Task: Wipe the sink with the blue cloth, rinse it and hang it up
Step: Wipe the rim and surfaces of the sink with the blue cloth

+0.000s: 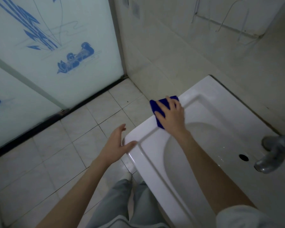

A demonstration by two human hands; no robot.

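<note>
A white ceramic sink [209, 102] fills the right half of the view, with a round basin and an overflow hole. The blue cloth [156, 106] lies flat on the sink's left rim. My right hand [171, 115] presses down on the cloth with its fingers spread, covering most of it. My left hand [118, 144] hovers open beside the sink's near-left corner, thumb close to the rim, holding nothing. A grey metal faucet [273, 153] stands at the right edge of the sink.
A frosted glass door with blue duck prints [56, 51] stands to the left. A wire rack [229, 25] hangs on the tiled wall above the sink. Pale floor tiles [89, 122] lie below, with my legs in grey trousers [122, 208] at the bottom.
</note>
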